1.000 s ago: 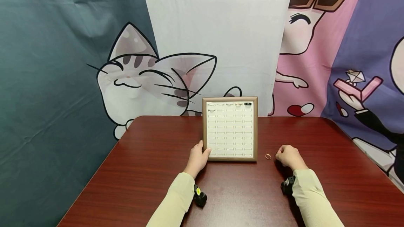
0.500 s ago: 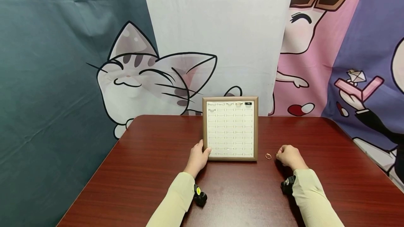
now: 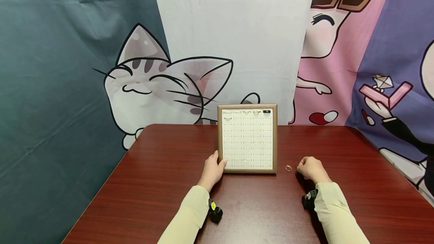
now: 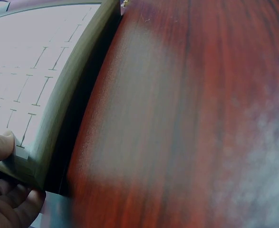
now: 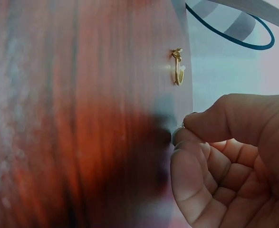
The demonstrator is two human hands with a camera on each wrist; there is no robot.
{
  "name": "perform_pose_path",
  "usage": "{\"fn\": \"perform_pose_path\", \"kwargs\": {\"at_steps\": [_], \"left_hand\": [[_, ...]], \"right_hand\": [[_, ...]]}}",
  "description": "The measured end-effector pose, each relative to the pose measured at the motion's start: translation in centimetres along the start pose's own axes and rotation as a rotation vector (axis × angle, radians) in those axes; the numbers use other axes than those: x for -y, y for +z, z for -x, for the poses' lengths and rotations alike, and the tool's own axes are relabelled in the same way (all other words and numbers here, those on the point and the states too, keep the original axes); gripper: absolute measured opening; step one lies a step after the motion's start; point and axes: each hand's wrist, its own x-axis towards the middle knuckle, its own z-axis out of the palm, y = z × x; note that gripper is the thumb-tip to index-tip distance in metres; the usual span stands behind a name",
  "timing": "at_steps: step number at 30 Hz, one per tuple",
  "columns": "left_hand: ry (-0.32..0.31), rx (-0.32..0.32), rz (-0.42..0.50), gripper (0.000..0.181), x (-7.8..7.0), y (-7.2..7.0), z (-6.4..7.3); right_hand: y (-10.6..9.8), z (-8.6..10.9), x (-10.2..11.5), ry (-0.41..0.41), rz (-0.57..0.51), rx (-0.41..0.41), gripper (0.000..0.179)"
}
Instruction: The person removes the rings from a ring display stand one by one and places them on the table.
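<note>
A ring display board [image 3: 247,142], white with rows of slits in a wooden frame, stands upright on the table. Several rings sit in its top row, among them a black ring [image 3: 266,111], and one silvery ring [image 3: 227,118] begins the second row. My left hand [image 3: 212,168] grips the board's lower left corner, thumb [image 4: 0,146] on the front, fingers behind. To the board's right lies a gold ring [image 5: 177,69] on the tabletop. Just right of it, my right hand [image 3: 312,168] pinches a small ring [image 5: 182,124] between thumb and index finger; only a shiny bit shows.
The dark red wooden table [image 3: 162,191] reaches back to a printed cloth backdrop [image 3: 237,29] with cartoon figures. Wrist cameras are strapped at both sleeves, the left camera [image 3: 215,212] and the right camera [image 3: 308,199] close above the tabletop.
</note>
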Motion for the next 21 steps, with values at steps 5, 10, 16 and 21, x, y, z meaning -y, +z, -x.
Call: {"fn": "perform_pose_path", "kwargs": {"at_steps": [5, 10, 16, 21], "left_hand": [[-0.007, -0.001, 0.003, 0.056, 0.01, -0.02, 0.03], [-0.005, -0.001, 0.002, 0.056, 0.03, -0.05, 0.07], [-0.009, 0.006, 0.009, 0.056, 0.04, 0.01, 0.04], [-0.005, 0.006, 0.011, 0.056, 0.17, 0.09, -0.09]], "right_hand": [[-0.08, 0.06, 0.09, 0.006, -0.013, 0.000, 0.012], [-0.02, 0.06, 0.15, 0.009, -0.015, -0.004, 0.016], [-0.06, -0.05, 0.35, -0.020, 0.005, -0.033, 0.011], [-0.14, -0.13, 0.82, -0.049, 0.013, -0.061, 0.005]]}}
